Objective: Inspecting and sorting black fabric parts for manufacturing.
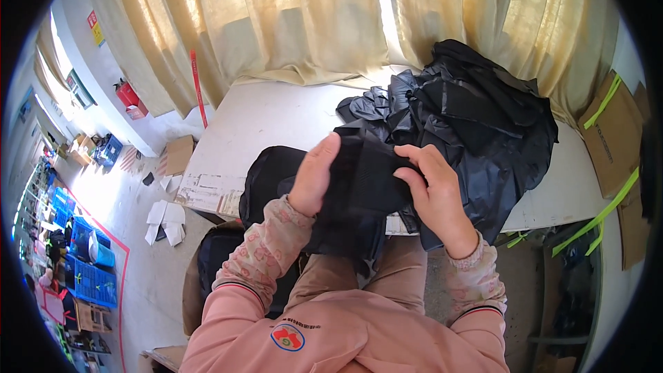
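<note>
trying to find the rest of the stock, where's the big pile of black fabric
In the head view the pile of black fabric sits on the white table, ahead and to the person's right, just beyond the right hand and below the yellow curtains.

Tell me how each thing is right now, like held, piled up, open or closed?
Black cloth: held up in both hands.
Left hand: gripping the cloth's left side.
Right hand: pinching the cloth's right edge.
Black pile: heaped and crumpled on the table.
Curtains: drawn shut.
Cardboard boxes: flattened, leaning at the right.
</note>
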Motion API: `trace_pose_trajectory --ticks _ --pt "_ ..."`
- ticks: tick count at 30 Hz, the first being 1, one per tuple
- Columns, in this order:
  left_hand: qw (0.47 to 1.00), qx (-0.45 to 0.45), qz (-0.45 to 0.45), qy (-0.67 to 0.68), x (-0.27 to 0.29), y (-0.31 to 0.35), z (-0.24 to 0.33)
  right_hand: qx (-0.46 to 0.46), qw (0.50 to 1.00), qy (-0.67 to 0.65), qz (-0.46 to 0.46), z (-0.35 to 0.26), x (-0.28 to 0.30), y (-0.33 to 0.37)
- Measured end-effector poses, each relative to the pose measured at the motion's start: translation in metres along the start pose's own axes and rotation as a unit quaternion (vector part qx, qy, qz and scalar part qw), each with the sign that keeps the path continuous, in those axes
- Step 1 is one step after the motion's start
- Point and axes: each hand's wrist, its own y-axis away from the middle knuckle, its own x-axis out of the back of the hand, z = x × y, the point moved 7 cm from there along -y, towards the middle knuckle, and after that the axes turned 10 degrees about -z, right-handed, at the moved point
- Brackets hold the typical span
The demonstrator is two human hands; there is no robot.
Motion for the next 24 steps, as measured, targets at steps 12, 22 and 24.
trace_pose_trajectory --ticks 12,22,24 --pt "0.957 -0.049 -0.157 -0.24 0.016 0.011 0.051 0.009 0.989 -0.014 -0.145 0.016 -0.007 0.001" --pt "0.948 0.102 -0.119 -0.277 0.123 0.05 -0.034 -0.102 0.975 -0.196 0.026 0.047 0.059 -0.032" --pt "0.955 0.207 -0.159 -0.144 0.129 0.086 -0.09 -0.114 0.949 -0.29 0.055 0.05 0.062 -0.043"
